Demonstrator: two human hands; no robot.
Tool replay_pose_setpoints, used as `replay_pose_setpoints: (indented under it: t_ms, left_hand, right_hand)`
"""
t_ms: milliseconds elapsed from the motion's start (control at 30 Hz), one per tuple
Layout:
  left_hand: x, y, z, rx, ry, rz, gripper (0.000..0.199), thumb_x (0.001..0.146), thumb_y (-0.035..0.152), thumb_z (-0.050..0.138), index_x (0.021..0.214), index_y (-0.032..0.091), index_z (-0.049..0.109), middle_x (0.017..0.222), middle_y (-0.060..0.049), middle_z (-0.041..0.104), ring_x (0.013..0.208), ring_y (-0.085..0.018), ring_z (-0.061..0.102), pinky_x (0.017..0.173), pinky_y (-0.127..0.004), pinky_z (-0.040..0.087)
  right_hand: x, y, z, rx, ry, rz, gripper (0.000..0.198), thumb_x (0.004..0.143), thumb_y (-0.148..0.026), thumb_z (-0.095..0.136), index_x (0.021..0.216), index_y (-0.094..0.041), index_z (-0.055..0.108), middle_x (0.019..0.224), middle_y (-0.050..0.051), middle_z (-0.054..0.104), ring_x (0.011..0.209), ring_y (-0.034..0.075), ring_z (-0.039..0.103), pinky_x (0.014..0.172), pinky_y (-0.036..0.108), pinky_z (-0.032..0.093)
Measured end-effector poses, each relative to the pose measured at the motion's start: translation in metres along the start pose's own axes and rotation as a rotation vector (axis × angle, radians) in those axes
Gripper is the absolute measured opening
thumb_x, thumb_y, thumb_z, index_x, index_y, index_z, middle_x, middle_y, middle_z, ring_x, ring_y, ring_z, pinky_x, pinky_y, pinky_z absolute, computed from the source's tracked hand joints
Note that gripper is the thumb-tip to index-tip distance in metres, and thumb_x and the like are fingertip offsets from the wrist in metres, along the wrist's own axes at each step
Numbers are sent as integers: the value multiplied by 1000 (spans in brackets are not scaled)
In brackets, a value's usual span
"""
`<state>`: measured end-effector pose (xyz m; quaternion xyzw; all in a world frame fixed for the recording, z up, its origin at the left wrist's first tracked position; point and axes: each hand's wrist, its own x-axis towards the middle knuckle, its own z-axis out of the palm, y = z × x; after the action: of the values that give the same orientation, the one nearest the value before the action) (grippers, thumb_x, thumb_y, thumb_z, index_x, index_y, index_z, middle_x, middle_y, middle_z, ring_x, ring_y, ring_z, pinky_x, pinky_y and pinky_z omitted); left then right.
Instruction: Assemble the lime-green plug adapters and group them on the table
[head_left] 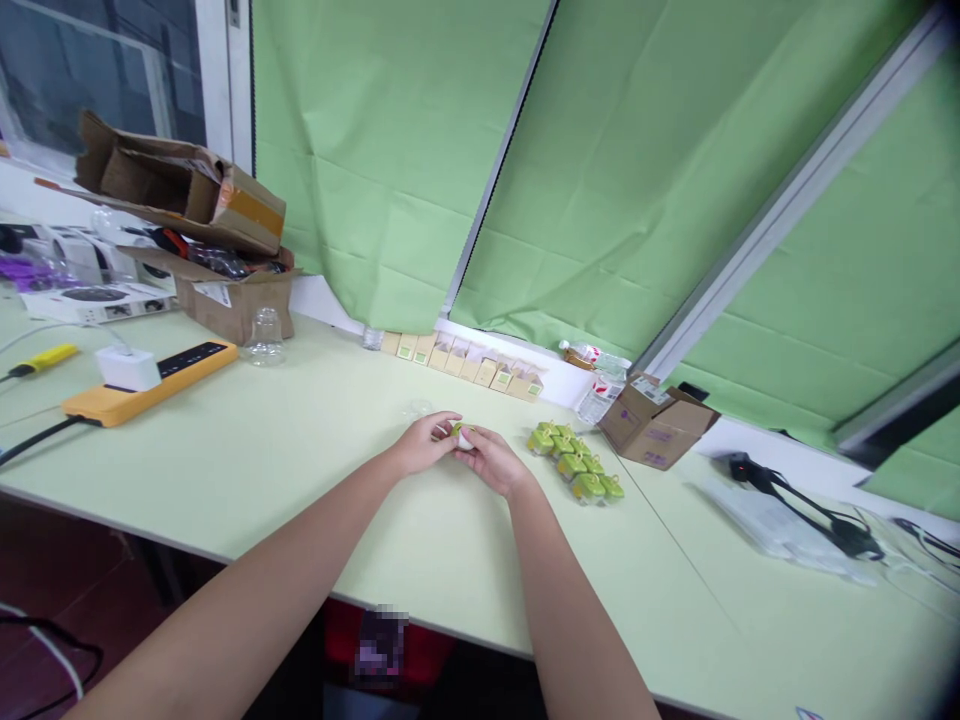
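Above the middle of the table, my left hand (425,444) and my right hand (493,461) meet around a small green and white object (466,438). Fingers of both hands are closed on it and cover much of it, so its exact kind does not show. Just behind my left hand lies a clear plastic piece (417,409), hard to make out. To the right of my right hand stands a cluster of several small green-lidded containers (571,464) with clear lower parts and little loops on top.
Several small cardboard boxes (465,362) line the back edge. At left are an orange power strip (184,375), a clear plastic dome (265,338) and an open carton (232,305). A brown box (652,430), plastic bottles (600,395) and black cables (806,500) occupy the right.
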<state>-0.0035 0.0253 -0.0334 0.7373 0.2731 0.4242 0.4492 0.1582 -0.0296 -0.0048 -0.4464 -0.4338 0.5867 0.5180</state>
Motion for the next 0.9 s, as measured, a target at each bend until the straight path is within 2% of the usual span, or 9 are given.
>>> replay_pose_setpoints:
  t_ms: [100,167,233,367,467,567,733,833,900]
  left_hand:
    - [-5,4,-2,78,-41,106,60,71,18,68,130,24,60,132,-11,53,86,-14,60,79,-32,55]
    - [-8,8,-2,106,-79,157,66,69,15,68,134,25,57,139,-12,50,82,-13,60,78,-32,55]
    - [-10,9,-1,104,-112,159,66,70,17,69,135,23,56,134,-11,55,78,-13,60,76,-32,55]
    - [-9,9,1,83,-144,79,58,72,26,73,128,18,60,110,-9,67,72,-14,59,72,-31,53]
    - [-9,12,0,64,-170,73,52,70,26,74,120,19,65,110,-9,67,74,-14,61,70,-29,53]
    - [-9,17,-3,99,-179,113,44,67,22,76,110,21,68,111,-7,65,79,-16,62,70,-28,52]
    - [-8,19,-5,162,-122,113,44,61,22,80,103,21,69,106,-5,64,83,-18,62,70,-28,50]
    - [-7,17,-6,152,-122,98,45,60,23,81,103,21,67,104,-4,65,80,-16,61,68,-27,48]
    - [-7,17,-6,154,-120,96,44,61,22,80,103,21,66,101,-3,66,78,-16,61,67,-27,48]
  right_hand:
    - [0,1,0,-62,22,22,32,75,-44,78,89,-16,71,87,6,69,71,11,61,64,23,50]
    - [1,3,0,-88,34,30,37,75,-49,77,87,-15,70,82,5,67,66,11,58,59,23,47]
    - [1,5,0,-126,22,38,41,75,-54,75,87,-15,70,79,5,67,65,11,57,59,23,45]
    - [1,7,-3,-244,3,41,49,75,-61,72,88,-14,70,72,3,64,62,11,55,57,23,41]
    - [-1,5,-5,-327,-7,55,51,74,-62,71,86,-13,70,65,0,61,57,9,50,53,22,36]
    - [-4,1,-7,-340,-31,59,48,71,-57,77,90,-14,70,67,-1,61,58,9,51,54,22,36]
    - [-12,-7,-13,-196,-119,69,46,63,-33,87,102,-17,70,81,1,66,67,9,56,64,22,41]
    - [-14,-9,-14,-155,-95,113,53,56,-21,87,106,-19,68,80,0,67,66,10,57,60,21,40]
    - [-15,-10,-12,-143,-67,131,55,56,-18,85,107,-20,67,78,0,67,66,11,58,57,21,38]
